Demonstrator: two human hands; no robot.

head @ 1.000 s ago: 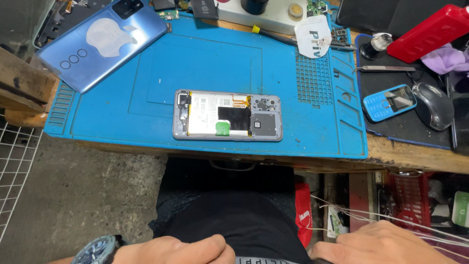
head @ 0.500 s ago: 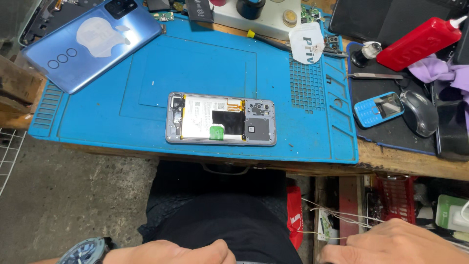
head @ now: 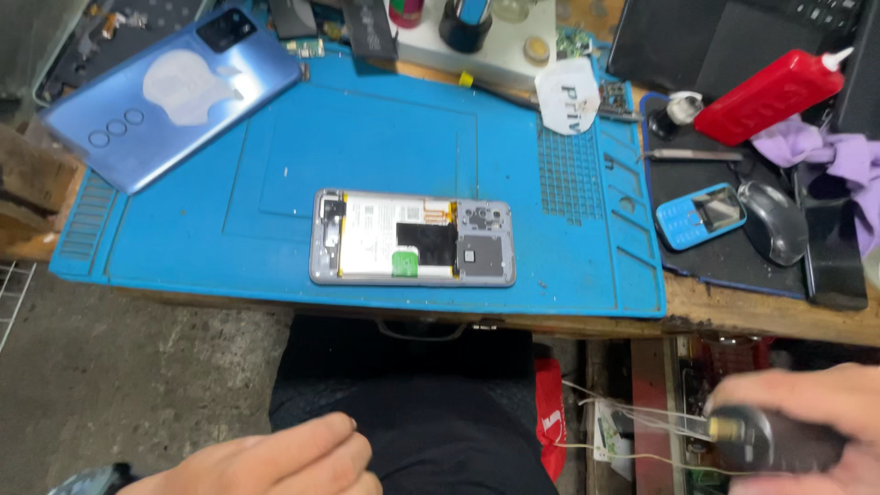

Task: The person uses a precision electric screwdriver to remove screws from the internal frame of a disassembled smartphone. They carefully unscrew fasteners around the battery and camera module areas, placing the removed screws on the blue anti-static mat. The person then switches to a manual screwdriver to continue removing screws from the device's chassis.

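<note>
A dark round-ended tool (head: pixel 770 442) was gripped in the right hand (head: pixel 816 422) at the lower right of the frame. The left hand (head: pixel 275 463), loosely curled and empty, was held at the bottom edge. The opened phone (head: pixel 412 238) was seen on the blue mat (head: pixel 229 229) at centre.

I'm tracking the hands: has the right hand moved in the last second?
Yes. The right hand has risen towards the wooden bench edge and now grips a dark cylindrical tool.

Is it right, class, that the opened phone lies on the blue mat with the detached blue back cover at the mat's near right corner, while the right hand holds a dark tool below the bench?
Not quite. The head view shows the blue back cover at the far left corner of the blue mat, not the near right. The opened phone does lie on the mat, and the right hand holds a dark tool below the bench.
</note>
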